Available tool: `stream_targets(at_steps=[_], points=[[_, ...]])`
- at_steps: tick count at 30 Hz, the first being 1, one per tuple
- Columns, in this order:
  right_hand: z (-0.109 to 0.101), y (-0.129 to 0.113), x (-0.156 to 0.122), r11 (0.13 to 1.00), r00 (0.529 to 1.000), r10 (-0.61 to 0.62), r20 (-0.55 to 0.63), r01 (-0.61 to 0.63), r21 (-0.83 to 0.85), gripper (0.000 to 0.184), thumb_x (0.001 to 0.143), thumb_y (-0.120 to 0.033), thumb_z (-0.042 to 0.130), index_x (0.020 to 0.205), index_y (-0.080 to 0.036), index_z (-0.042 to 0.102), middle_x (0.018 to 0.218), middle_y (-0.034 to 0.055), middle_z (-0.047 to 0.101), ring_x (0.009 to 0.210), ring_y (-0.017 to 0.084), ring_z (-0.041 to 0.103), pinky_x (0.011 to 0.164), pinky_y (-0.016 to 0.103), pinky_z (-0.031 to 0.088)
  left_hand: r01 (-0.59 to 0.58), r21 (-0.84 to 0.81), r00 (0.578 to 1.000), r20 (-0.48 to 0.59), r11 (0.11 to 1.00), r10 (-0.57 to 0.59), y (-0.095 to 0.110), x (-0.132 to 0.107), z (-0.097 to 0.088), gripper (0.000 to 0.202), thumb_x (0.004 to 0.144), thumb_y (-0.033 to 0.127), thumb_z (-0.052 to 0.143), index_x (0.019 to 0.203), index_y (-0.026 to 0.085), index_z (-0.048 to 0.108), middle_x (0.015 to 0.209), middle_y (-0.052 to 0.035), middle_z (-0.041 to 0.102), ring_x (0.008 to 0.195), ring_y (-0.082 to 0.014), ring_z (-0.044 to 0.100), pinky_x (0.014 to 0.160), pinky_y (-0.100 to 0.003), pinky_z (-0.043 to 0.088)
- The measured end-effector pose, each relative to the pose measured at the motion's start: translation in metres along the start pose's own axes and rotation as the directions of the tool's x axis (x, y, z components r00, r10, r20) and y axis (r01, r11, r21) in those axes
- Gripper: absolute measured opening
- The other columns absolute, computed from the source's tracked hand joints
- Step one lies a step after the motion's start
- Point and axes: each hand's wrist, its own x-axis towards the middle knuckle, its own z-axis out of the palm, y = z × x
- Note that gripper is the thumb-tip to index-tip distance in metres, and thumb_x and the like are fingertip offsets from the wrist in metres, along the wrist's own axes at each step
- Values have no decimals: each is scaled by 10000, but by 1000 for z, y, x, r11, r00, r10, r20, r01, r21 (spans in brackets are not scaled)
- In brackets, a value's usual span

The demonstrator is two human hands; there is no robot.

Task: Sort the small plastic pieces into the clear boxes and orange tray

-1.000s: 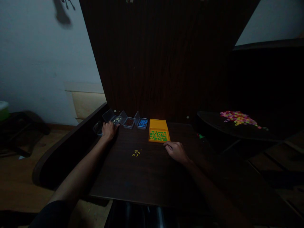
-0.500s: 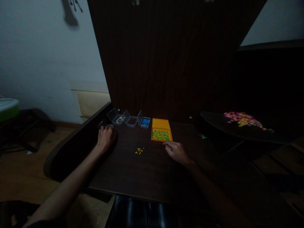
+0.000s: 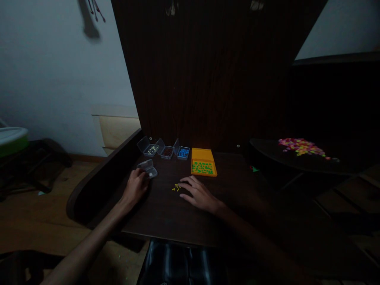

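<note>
My left hand point(image 3: 137, 185) is closed on the near left edge of a small clear plastic box point(image 3: 151, 171) with its lid raised. A small white patch shows inside that box; my fingers hide part of it. My right hand point(image 3: 199, 194) has its fingers apart over a little pile of yellow pieces point(image 3: 177, 187) on the dark table point(image 3: 166, 221). Its fingertips hover at or touch the pile's right side; I cannot tell which. Just beyond it lies an open orange box point(image 3: 204, 174) holding many small green pieces point(image 3: 202, 167).
Along the back stand three open clear boxes: one with pale pieces point(image 3: 152, 150), one with dark red pieces point(image 3: 167, 152), one with blue pieces point(image 3: 183, 153). A dark raised side rail point(image 3: 103, 174) borders the left. Pink and yellow bits point(image 3: 303, 147) lie heaped on a shelf at right.
My left hand has drawn the clear box nearer and to the right, away from the side rail. My right hand has moved left from the orange box to the yellow pieces, its fingers spreading.
</note>
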Motion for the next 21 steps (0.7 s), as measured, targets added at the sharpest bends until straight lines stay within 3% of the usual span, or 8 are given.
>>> stream_targets(at_steps=[7, 13, 17, 21], points=[[4, 2, 19, 995, 967, 97, 236, -99, -4, 475, 907, -256, 598, 1366, -156, 524, 1465, 137, 456, 1355, 251, 413, 1123, 430, 351, -155, -262, 985, 39, 952, 171, 12, 15, 9, 190, 861, 320, 517, 841, 187, 650, 1176, -118, 527, 1115, -267, 543, 977, -421, 483], [5, 2, 27, 999, 952, 40, 304, -44, 8, 440, 905, -195, 578, 1344, -201, 555, 1418, 90, 516, 1345, 241, 435, 1108, 408, 379, -301, -358, 951, -50, 884, 304, 21, 39, 21, 207, 802, 373, 647, 884, 185, 614, 1175, -104, 493, 1155, -251, 509, 1002, -403, 465], [8, -4, 28, 995, 951, 31, 308, 0, -102, 387, 904, -151, 540, 1273, -237, 617, 1374, 75, 566, 1300, 250, 491, 1014, 394, 470, -320, -414, 946, -96, 853, 308, 22, 61, 26, 522, 662, 400, 775, 1076, 170, 558, 1315, -148, 441, 1266, -304, 449, 1069, -465, 412], [9, -10, 26, 989, 946, -6, 324, 52, -135, 412, 860, -33, 501, 1181, -225, 673, 1304, 82, 624, 1245, 216, 549, 985, 345, 478, -271, -519, 952, -18, 811, 307, 22, 70, 32, 878, 626, 410, 797, 1357, 171, 373, 1377, -160, 463, 1267, -304, 495, 1063, -473, 427]])
